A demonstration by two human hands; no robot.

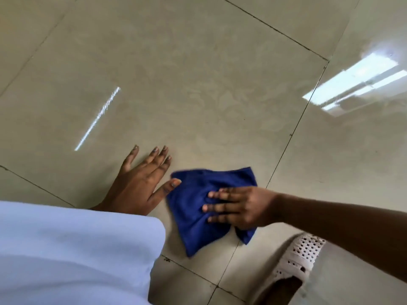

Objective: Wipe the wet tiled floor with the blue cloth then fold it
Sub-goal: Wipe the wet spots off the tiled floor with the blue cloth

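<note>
While the left hand lies flat (fingers spread), the right hand presses straight fingers onto the blue cloth.

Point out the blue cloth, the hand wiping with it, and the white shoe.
blue cloth [187, 208], head view, bare fabric left of the fingers.
right hand [240, 208], head view, back of the hand, pressing the cloth.
white shoe [297, 256], head view, perforated upper.

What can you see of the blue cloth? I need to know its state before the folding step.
The blue cloth is deep blue, soft-looking fabric, lying rumpled and creased on the beige tiled floor, not folded neatly. The right hand presses flat on it with straight fingers; the left hand thumb touches its upper left corner.
</note>
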